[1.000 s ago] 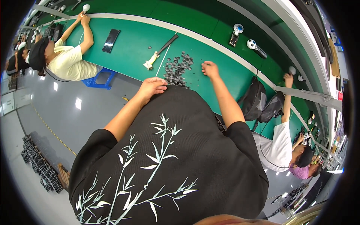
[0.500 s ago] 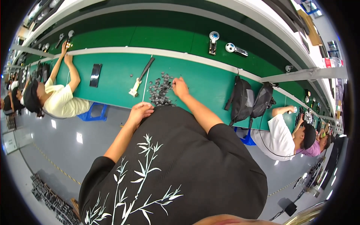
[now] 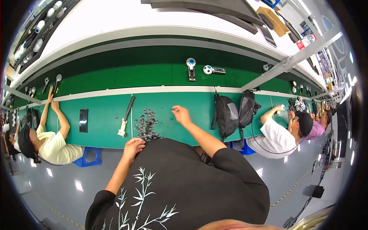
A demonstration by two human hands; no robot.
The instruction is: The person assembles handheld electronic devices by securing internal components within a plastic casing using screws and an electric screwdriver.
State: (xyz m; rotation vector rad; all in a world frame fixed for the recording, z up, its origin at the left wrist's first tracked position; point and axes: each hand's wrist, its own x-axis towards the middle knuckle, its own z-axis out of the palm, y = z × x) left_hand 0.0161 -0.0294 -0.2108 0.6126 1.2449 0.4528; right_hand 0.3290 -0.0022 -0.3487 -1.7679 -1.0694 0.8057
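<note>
A loose pile of small dark pieces [image 3: 145, 124] lies on the green table [image 3: 97, 103] in front of me. To the right of the pile my right hand [image 3: 181, 115] is raised over the tabletop, thumb and fingers pinched together; something small and dark seems to show at the tips, too small to name. My left hand [image 3: 134, 147] rests at the table's front edge, beside the near end of the pile. Its fingers are curled closed, and what they may hold is hidden. Left of the pile lies a tool with a black handle and a pale yellow end [image 3: 122, 127].
A flat black rectangular device [image 3: 83, 120] lies farther left. Two black bags [image 3: 227, 117] stand on the right. Small handheld fans [image 3: 191, 69] sit on the green ledge behind. A person in pale yellow [image 3: 61, 149] works at left, another in white [image 3: 274, 140] at right.
My right hand has moved away from the pile to the right, fingers pinched. The left hand has stayed by the table edge. The whole view has tilted upward and shifted.
</note>
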